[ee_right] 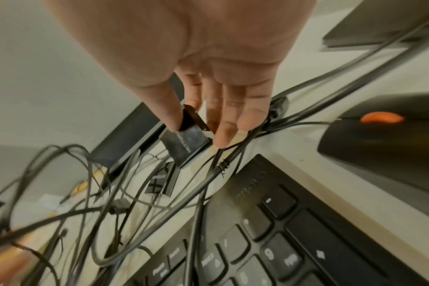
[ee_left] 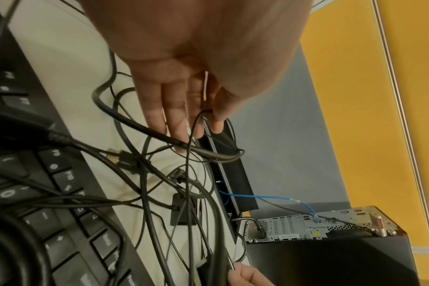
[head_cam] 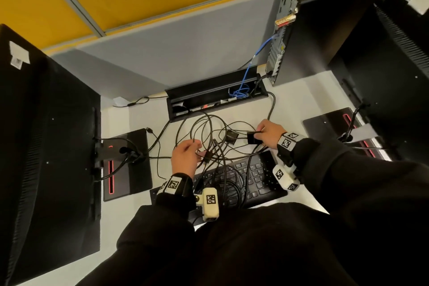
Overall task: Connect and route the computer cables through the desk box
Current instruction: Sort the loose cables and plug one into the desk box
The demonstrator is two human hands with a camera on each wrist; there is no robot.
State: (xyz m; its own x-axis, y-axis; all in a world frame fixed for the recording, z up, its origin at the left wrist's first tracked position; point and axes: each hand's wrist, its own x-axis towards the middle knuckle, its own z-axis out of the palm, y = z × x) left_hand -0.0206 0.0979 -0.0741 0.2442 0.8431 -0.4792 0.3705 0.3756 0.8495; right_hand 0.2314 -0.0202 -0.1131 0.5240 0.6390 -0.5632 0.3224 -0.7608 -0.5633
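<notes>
black thin cables (head_cam: 209, 137) lie tangled on the white desk (head_cam: 301, 90), between the black keyboard (head_cam: 253, 176) and the open black rectangular desk box (head_cam: 216, 97) recessed at the desk's rear. left hand (head_cam: 185, 155) pinches one thin cable (ee_left: 191, 147) between thumb and fingers. right hand (head_cam: 269, 133) pinches a small flat black adapter block (ee_right: 186, 143), thumb on top. blue network cable (head_cam: 246, 76) runs from the black computer tower (head_cam: 325, 30) into the box.

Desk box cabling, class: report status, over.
Right hand pinches a black adapter block. Left hand holds a thin cable. Desk box open. Tangled cables cover keyboard.
</notes>
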